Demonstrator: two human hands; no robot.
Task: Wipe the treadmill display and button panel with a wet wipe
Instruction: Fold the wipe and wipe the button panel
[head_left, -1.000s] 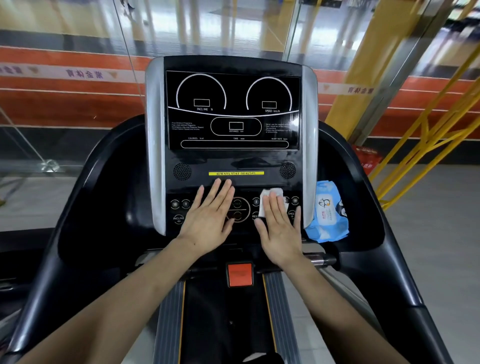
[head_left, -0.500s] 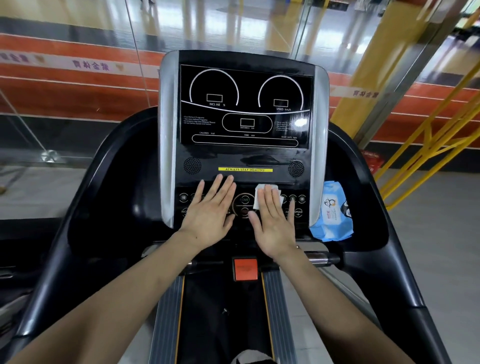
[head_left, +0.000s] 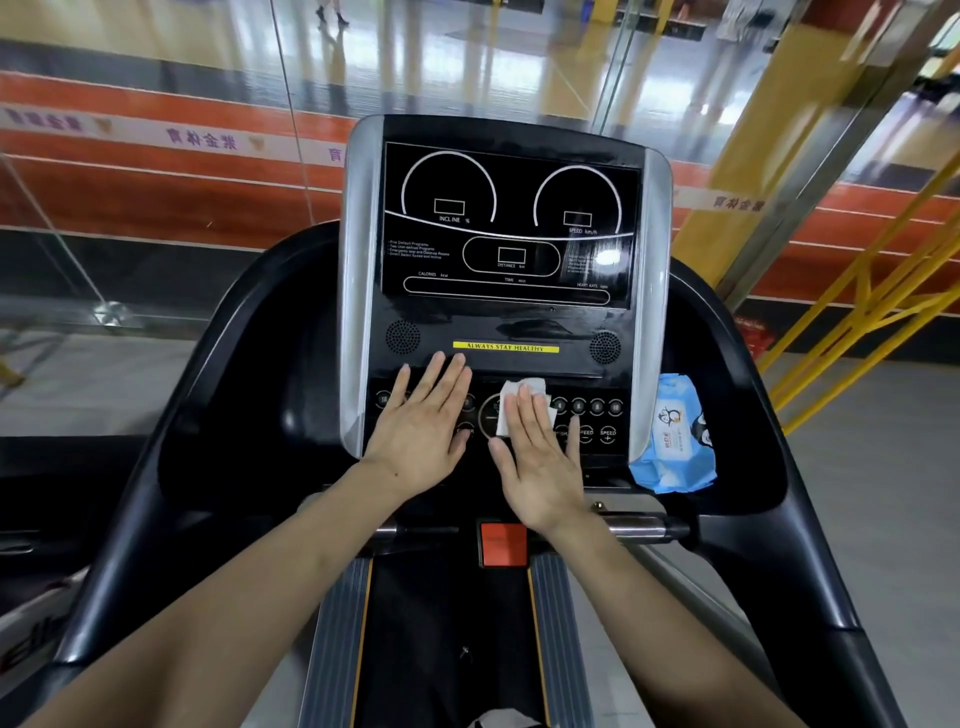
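Mid-wipe on the button panel (head_left: 498, 421), by the look of it, with the display (head_left: 509, 223) above untouched by either hand at this moment.

Far left: glass wall with an orange band (head_left: 156, 156) beyond, and the treadmill's black left arm (head_left: 171, 441) curving down. Next, the left hand (head_left: 423, 421), flat on the left part of the panel, fingers straight and together, tips reaching almost to the yellow strip (head_left: 505, 347); released, nothing grasped, seemingly bracing. Just beside it, the right hand (head_left: 537, 457), also flat and released, fingers straight, pressing the wet wipe (head_left: 522, 397) against the middle of the panel, beside the round centre dial (head_left: 489, 415). White wipe crumpled, showing above and left of the fingertips, lying between palm and buttons rather than pinched. Further right, a row of small round buttons (head_left: 587, 406) and the speed keys (head_left: 597, 434), uncovered. At the panel's right edge, a blue pack of wipes (head_left: 675, 441) propped in the side recess.

Likely next: sliding the pressed wipe sideways across the uncovered buttons, with even, light pressure so no key is triggered, then lifting to the glossy display, where a bright glare spot sits lower right.

Below the panel, a red safety key block (head_left: 503, 543), a chrome bar (head_left: 639, 525) and the belt. Far right: yellow railings (head_left: 857, 312) and grey floor.
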